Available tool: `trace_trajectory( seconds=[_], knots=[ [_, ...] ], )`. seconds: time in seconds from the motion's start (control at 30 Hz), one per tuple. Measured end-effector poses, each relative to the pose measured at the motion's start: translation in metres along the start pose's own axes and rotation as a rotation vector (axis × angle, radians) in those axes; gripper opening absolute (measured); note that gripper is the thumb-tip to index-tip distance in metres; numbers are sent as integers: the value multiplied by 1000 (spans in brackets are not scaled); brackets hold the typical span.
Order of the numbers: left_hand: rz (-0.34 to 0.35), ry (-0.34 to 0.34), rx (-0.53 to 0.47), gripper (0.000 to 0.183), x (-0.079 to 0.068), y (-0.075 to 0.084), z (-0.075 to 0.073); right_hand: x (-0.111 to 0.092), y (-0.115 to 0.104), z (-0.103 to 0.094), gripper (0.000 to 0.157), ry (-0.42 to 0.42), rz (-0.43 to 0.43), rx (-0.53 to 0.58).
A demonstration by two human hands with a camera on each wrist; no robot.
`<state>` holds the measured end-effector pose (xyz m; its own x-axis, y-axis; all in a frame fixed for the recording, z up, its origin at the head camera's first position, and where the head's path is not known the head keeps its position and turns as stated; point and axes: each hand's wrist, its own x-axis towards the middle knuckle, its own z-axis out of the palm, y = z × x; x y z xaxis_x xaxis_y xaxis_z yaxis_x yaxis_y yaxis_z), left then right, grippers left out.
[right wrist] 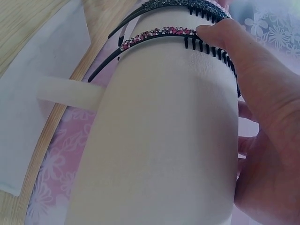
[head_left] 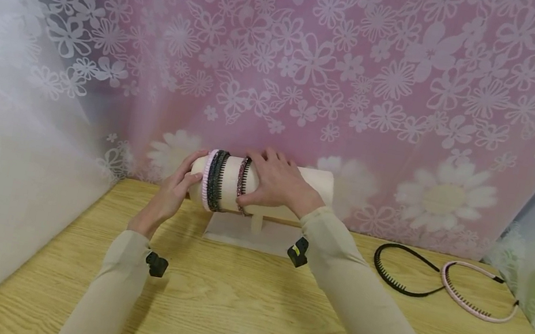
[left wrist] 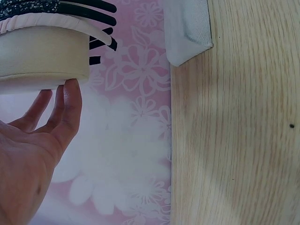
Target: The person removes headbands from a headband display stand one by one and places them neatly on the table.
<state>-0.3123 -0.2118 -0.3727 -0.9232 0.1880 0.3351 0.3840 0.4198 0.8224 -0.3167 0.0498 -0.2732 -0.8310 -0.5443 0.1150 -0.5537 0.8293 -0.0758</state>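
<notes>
A cream, padded headband stand [head_left: 318,184] lies as a horizontal cylinder on a short post. Near its left end sit a pale pink headband [head_left: 206,186] and dark glittery headbands [head_left: 215,182] side by side. My left hand [head_left: 171,190] holds that end, thumb in front and fingertips at its edge in the left wrist view. Further right, a headband with pink and silver stones [right wrist: 157,33] arches over the cylinder, its black comb teeth visible. My right hand [head_left: 279,182] holds this headband, the thumb pressed on its front and the fingers over the top, partly hidden behind the cylinder.
The stand's flat pale base [head_left: 231,230] rests on the wooden table [head_left: 224,306]. At the right lie a black toothed headband [head_left: 388,279] and a pink one [head_left: 471,307], overlapping. A pink flowered curtain [head_left: 282,76] hangs right behind the stand.
</notes>
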Motion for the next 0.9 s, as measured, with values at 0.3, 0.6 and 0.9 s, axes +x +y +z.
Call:
trace_trajectory(
  seconds=[0.3, 0.6, 0.9],
  knots=[
    [0, -2, 11, 52, -1, 1, 0, -5, 3, 0, 105, 5, 3, 12],
    [-2, -6, 14, 52, -1, 1, 0, -9, 6, -2, 106, 7, 13, 14],
    [-4, -4, 8, 52, 0, 0, 0, -10, 10, -2, 107, 9, 14, 10]
  ],
)
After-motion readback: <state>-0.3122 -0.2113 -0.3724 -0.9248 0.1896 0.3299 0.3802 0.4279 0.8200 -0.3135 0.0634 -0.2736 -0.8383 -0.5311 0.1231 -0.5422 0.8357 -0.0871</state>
